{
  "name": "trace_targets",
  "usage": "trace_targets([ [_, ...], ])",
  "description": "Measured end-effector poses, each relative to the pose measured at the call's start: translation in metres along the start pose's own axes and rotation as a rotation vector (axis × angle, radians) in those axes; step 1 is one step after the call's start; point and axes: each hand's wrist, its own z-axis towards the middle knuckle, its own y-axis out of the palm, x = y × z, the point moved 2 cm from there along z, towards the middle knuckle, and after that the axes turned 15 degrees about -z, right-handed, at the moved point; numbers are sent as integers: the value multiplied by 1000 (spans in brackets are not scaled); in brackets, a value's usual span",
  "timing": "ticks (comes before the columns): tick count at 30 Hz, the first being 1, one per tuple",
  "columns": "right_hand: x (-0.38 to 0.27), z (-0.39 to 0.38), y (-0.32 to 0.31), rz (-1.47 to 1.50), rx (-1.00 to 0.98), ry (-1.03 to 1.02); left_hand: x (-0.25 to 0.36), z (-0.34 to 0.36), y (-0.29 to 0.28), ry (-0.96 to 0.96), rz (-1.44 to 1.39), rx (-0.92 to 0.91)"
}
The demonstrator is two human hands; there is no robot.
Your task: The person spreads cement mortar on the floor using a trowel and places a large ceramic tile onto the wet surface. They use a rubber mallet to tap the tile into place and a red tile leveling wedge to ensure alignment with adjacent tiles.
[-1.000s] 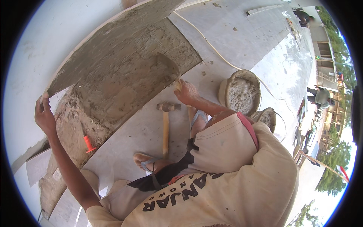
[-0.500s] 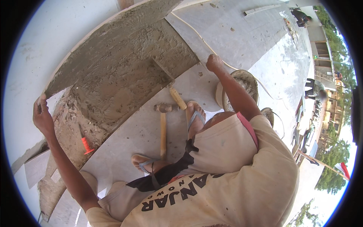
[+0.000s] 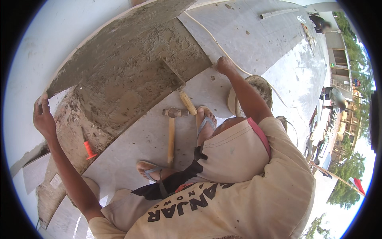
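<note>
My left hand [image 3: 43, 117] grips the near left corner of a large tile [image 3: 115, 38], tilted up with grey mortar spread over the side facing me. Beneath it lies a wet mortar bed [image 3: 131, 83]. My right hand [image 3: 225, 65] is closed low over the grey floor tiles, beside the mortar bed's right corner; what it holds, if anything, is hidden. A trowel [image 3: 187, 102] with a wooden handle rests at the bed's edge. Near my feet lies a hammer [image 3: 171, 135] with a wooden handle. An orange-handled tool [image 3: 89, 150] sticks in the rubble at left.
A mortar-smeared bucket [image 3: 258, 89] stands under my right forearm. A pale hose [image 3: 215, 39] runs across the laid floor tiles [image 3: 242, 47]. A long straight bar [image 3: 278, 13] lies farther off. Other people [image 3: 334, 97] are at the far right.
The view has shifted slightly. Both hands keep nearly the same places, and the tile's tilt looks almost unchanged. The trowel and hammer lie as before.
</note>
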Motion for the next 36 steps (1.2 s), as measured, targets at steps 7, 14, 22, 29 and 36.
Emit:
trace_targets([
  [7,-10,-12,-9,138,-31,8,-2,0,-1,-10,7,21],
  [14,-13,-13,-16,237,-134,85,-7,2,-4,-21,0,5],
  [22,-6,8,1,241,-220,148,-7,3,-3,-20,8,21],
  [29,17,29,31,467,-341,153,-6,3,6,-16,-13,-4],
  [36,-2,-8,-6,107,81,-136,-10,6,-1,-36,0,18],
])
